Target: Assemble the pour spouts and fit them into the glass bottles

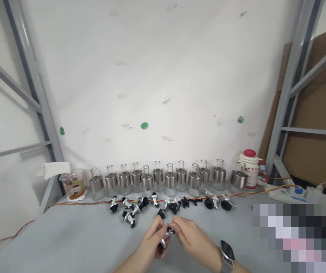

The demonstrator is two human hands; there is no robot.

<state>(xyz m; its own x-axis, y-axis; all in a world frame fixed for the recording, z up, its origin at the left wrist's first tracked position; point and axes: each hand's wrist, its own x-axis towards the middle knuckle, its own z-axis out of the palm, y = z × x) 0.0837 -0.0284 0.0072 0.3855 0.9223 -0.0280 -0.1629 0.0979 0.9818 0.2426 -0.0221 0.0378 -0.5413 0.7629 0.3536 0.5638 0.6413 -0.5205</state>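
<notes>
Near the front of the grey table, my left hand (155, 236) is closed around a silver-and-black bottle pourer (163, 242). My right hand (189, 233) pinches the upper end of the same pourer, its fingertips meeting those of my left hand. Fingers cover much of the piece, so its exact shape is partly hidden. Just beyond my left fingertips lies a black ribbed part (161, 214). More silver-and-black pourers (129, 218) lie loose in a band across the table, some with round black bases (226, 205).
A row of glass bottles with steel sleeves (147, 184) stands along the white wall. A plastic cup of brown drink (73, 187) is at the left. A red-topped container (252, 170) and a power strip (307, 195) are at the right. A twisted cable (80, 203) crosses behind the pourers.
</notes>
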